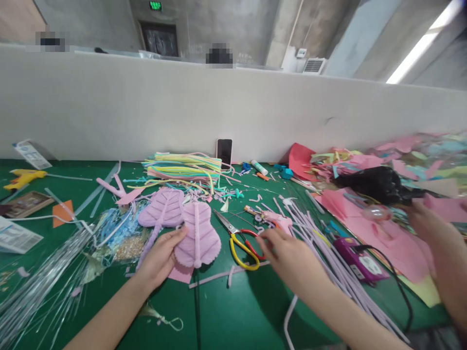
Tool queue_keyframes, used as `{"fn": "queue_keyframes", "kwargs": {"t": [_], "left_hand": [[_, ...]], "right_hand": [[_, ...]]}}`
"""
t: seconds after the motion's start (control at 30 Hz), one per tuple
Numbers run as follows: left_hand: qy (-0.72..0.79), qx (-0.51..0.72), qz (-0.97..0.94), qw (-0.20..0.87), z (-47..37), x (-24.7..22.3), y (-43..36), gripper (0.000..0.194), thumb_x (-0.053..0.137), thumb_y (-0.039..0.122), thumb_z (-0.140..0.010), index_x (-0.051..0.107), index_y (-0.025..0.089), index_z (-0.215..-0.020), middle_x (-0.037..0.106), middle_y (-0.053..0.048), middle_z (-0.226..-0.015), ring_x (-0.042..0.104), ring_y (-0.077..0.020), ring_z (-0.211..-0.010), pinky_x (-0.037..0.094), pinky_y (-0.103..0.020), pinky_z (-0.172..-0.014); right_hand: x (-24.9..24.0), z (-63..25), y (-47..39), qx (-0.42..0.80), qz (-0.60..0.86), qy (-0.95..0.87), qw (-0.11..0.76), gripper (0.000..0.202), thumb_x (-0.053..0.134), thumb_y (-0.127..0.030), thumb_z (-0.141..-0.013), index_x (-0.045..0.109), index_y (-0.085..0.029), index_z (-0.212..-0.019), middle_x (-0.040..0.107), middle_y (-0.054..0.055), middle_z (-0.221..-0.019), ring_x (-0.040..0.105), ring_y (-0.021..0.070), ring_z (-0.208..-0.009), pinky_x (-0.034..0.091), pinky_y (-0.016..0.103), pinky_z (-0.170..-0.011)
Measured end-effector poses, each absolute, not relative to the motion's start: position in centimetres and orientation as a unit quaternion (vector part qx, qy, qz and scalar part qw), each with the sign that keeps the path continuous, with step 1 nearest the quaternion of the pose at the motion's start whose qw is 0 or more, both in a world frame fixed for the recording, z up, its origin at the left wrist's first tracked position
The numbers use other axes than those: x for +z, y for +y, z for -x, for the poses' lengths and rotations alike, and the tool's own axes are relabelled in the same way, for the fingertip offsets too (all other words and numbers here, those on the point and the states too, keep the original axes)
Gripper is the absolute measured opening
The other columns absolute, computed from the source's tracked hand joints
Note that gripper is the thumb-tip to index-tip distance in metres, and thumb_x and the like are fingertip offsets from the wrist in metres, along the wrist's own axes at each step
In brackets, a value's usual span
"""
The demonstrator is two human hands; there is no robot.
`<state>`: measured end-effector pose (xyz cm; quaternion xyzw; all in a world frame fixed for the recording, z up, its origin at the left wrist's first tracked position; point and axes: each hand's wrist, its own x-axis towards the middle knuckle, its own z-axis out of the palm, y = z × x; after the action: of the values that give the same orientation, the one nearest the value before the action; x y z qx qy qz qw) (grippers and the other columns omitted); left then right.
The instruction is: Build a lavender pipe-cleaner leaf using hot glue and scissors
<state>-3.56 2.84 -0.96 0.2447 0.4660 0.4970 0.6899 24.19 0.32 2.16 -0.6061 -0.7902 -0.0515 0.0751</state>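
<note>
My left hand [162,255] is closed on the left edge of a purple leaf-shaped piece [197,236] with a ribbed surface and scalloped edge. A second purple leaf piece [162,208] with a long stem lies just behind it. My right hand [279,250] hovers by scissors [245,247] with one yellow and one red handle, its fingertips near the red loop; whether they grip anything is too unclear to tell. Just beyond those fingers lies a pink glue gun [275,218]. Long purple stems [328,257] run under and beside my right forearm.
Colourful stems [182,167] and a phone [224,151] are by the partition [146,107]. Silver strands [47,272] and a yellow glue gun [24,179] lie left. At right are a purple device [359,260], pink sheets [386,238], a black bag [379,183] and another person's arm [441,253].
</note>
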Motion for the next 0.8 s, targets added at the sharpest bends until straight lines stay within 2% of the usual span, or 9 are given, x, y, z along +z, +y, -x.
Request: {"fn": "queue_keyframes", "kwargs": {"t": [0.13,0.2,0.3,0.47,0.6,0.7,0.8], "left_hand": [[0.466,0.492,-0.234,0.697,3.3,-0.7,2.7,0.008,0.067,0.011,-0.084,0.075,0.009,-0.086,0.078,-0.012,-0.084,0.073,-0.0172,-0.068,0.059,-0.024,-0.066],[0.467,0.484,-0.236,0.702,3.2,-0.6,2.6,0.009,0.067,0.012,-0.085,0.075,0.009,-0.086,0.078,-0.013,-0.084,0.073,-0.0177,-0.07,0.06,-0.024,-0.068],[0.48,0.469,-0.242,0.701,3.1,-0.8,2.7,0.008,0.069,0.013,-0.084,0.075,0.009,-0.085,0.077,-0.013,-0.082,0.073,-0.0176,-0.07,0.059,-0.024,-0.068],[0.479,0.45,-0.265,0.705,3.3,-1.7,2.7,0.011,0.076,0.021,-0.079,0.076,0.011,-0.083,0.077,-0.011,-0.085,0.072,-0.0171,-0.071,0.059,-0.024,-0.07],[0.474,0.438,-0.282,0.71,3.3,-1.8,2.6,0.021,0.078,0.03,-0.078,0.076,0.013,-0.089,0.078,-0.011,-0.089,0.072,-0.0177,-0.076,0.057,-0.024,-0.073],[0.493,0.419,-0.3,0.701,3.1,-1.5,2.2,0.032,0.078,0.034,-0.077,0.073,0.014,-0.1,0.077,-0.01,-0.092,0.072,-0.0184,-0.08,0.056,-0.024,-0.072],[0.532,0.399,-0.332,0.668,2.8,-1.5,1.8,0.054,0.08,0.033,-0.075,0.063,0.016,-0.124,0.077,-0.01,-0.099,0.073,-0.0211,-0.088,0.055,-0.026,-0.077]], "right_hand": [[1.9,-30.1,-1.0,-0.038,0.755,-0.652,-0.058,0.038,0.051,-0.053,-0.094,0.062,-0.019,-0.082,0.072,0.011,-0.076,0.071,0.0287,-0.073,0.042,0.031,-0.056],[0.8,-31.1,-0.5,-0.012,0.743,-0.665,-0.075,0.034,0.054,-0.049,-0.093,0.062,-0.018,-0.082,0.073,0.012,-0.081,0.072,0.029,-0.079,0.043,0.031,-0.058],[-0.8,-30.7,0.8,0.015,0.728,-0.682,-0.064,0.026,0.053,-0.038,-0.096,0.062,-0.016,-0.085,0.073,0.013,-0.086,0.073,0.0271,-0.08,0.045,0.031,-0.06],[-1.6,-29.8,4.3,0.011,0.732,-0.681,-0.029,0.03,0.046,-0.038,-0.099,0.063,-0.014,-0.095,0.072,0.013,-0.093,0.071,0.0242,-0.083,0.049,0.032,-0.067],[-1.4,-29.6,7.8,0.0,0.736,-0.677,-0.02,0.029,0.052,-0.037,-0.097,0.062,-0.018,-0.116,0.064,0.01,-0.118,0.064,0.0205,-0.099,0.054,0.039,-0.084],[-1.3,-29.1,10.2,-0.01,0.741,-0.671,-0.02,0.029,0.057,-0.036,-0.095,0.06,-0.023,-0.122,0.059,0.009,-0.127,0.061,0.0205,-0.106,0.054,0.041,-0.089],[-1.0,-28.6,11.7,-0.016,0.744,-0.667,-0.033,0.032,0.059,-0.036,-0.094,0.059,-0.018,-0.121,0.062,0.008,-0.121,0.063,0.0203,-0.101,0.055,0.041,-0.086]]}}
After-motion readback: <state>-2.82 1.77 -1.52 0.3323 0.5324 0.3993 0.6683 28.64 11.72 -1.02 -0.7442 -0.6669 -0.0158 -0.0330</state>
